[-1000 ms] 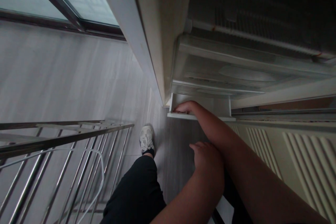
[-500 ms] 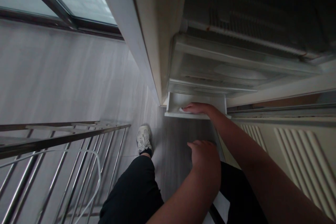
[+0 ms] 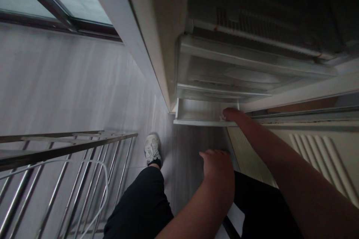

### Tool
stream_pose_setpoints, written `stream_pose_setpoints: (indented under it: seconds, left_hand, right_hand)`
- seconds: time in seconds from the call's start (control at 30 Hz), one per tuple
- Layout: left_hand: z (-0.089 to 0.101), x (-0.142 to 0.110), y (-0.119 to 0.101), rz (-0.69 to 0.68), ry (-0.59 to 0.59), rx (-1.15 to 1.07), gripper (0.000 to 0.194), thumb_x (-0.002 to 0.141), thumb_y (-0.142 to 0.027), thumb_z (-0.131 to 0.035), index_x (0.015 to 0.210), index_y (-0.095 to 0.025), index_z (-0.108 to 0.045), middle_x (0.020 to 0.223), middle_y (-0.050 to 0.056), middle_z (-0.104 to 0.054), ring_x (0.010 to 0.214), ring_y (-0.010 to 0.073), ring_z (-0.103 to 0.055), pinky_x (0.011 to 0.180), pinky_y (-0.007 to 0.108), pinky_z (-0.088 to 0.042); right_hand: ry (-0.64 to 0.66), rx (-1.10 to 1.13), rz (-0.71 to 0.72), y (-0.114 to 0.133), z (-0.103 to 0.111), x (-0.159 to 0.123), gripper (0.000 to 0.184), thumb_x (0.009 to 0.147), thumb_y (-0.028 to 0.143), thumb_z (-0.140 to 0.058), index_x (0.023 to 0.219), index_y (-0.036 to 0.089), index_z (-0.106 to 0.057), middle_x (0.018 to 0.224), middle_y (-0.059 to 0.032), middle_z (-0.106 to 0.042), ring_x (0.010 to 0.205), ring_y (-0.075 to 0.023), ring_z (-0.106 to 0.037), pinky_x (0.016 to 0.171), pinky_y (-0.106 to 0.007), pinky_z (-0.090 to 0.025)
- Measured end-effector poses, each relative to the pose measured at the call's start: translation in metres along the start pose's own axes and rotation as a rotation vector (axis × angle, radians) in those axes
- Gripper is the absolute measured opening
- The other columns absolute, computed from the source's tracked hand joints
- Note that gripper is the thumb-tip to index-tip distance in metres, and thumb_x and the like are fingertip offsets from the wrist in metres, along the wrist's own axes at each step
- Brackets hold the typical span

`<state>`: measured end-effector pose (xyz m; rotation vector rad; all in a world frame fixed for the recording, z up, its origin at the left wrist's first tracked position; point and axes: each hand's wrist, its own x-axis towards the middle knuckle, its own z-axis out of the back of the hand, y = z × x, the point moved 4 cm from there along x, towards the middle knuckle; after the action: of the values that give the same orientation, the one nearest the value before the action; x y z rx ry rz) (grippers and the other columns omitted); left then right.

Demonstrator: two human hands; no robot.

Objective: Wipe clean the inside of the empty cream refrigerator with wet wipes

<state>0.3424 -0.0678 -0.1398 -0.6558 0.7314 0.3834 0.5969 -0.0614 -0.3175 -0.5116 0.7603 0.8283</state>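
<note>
My right hand point(image 3: 232, 114) is inside the right end of a shallow white drawer point(image 3: 202, 122), low in front of me. Its fingers are closed over a small whitish cloth or tissue point(image 3: 222, 118), of which only a bit shows, pressed against the drawer near its front wall. Bent at the wrist, my left hand point(image 3: 217, 164) is near my right knee, below the drawer. The thumb side points left, while most of its fingers are hidden behind the back of the hand.
Above the drawer are clear-fronted compartments point(image 3: 224, 71) in a dark cabinet like a fridge. A ribbed cream door panel point(image 3: 316, 153) stands at right. A metal rack point(image 3: 70, 149) with a pale cable point(image 3: 106, 179) is at left, beside my shoe point(image 3: 153, 148). A dark-framed glass door point(image 3: 70, 22) is behind.
My right hand has slid right along the drawer with the cloth, from its middle to its right end. My left hand has stayed in about the same place.
</note>
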Motion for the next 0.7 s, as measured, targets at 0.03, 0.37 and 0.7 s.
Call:
stream_pose_setpoints:
  seconds: [0.03,0.37,0.7]
  left_hand:
    - [0.0,0.0,0.0,-0.002,0.001,0.003,0.044,0.1,-0.015,-0.039,0.138,-0.005,-0.058,0.133,0.025,-0.065,0.12,0.0368,-0.064,0.099,0.055,-0.053]
    - [0.002,0.001,-0.007,-0.009,0.017,0.006,0.044,0.102,-0.017,-0.036,0.139,-0.006,-0.057,0.135,0.024,-0.064,0.123,0.0342,-0.063,0.102,0.053,-0.052]
    - [-0.005,0.005,-0.013,-0.013,0.063,-0.019,0.045,0.102,-0.015,-0.036,0.141,-0.006,-0.056,0.137,0.022,-0.064,0.125,0.0358,-0.061,0.105,0.057,-0.05]
  right_hand:
    - [0.0,-0.051,0.027,0.002,0.0,0.0,0.014,0.08,0.004,-0.072,0.092,0.008,-0.079,0.112,-0.0277,-0.072,0.114,-0.0357,-0.068,0.101,-0.046,-0.052]
    - [-0.062,-0.431,0.198,0.007,0.013,-0.01,0.035,0.091,0.001,-0.047,0.106,0.009,-0.078,0.126,-0.026,-0.066,0.124,-0.0349,-0.061,0.098,-0.046,-0.054]
    - [-0.088,-0.427,0.165,0.008,-0.001,0.018,0.029,0.091,0.005,-0.055,0.106,0.012,-0.078,0.134,-0.0214,-0.063,0.136,-0.031,-0.053,0.113,-0.043,-0.042]
